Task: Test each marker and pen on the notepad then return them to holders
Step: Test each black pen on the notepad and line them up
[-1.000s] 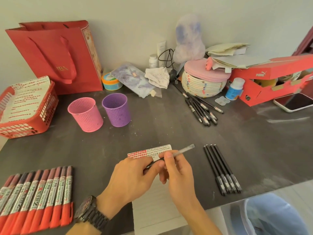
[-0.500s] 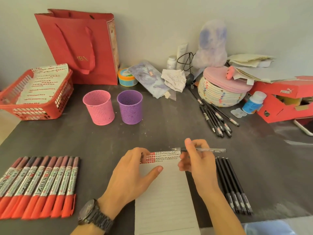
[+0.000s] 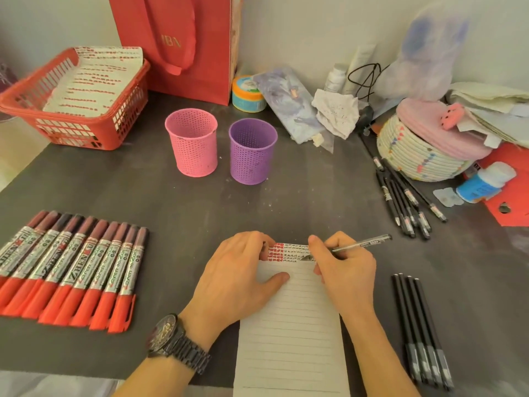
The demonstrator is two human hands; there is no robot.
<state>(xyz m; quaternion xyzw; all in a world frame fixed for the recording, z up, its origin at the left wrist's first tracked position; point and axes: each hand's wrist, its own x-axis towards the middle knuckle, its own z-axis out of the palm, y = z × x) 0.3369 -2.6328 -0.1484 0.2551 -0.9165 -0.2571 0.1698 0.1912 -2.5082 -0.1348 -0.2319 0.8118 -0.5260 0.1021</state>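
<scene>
Right hand [image 3: 345,272] grips a pen [image 3: 361,244], tip at 12 o'clock on the notepad [image 3: 289,336]. Left hand [image 3: 237,277] lies flat at its 10 o'clock.

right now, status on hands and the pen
Left hand flat on notepad. Right hand grips pen, tip at top strip. Nothing between notepad and purple holder.

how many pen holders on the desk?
2. The pink holder stands on the left and the purple holder just right of it. They are apart, both upright, beyond the notepad. None looks hidden.
</scene>
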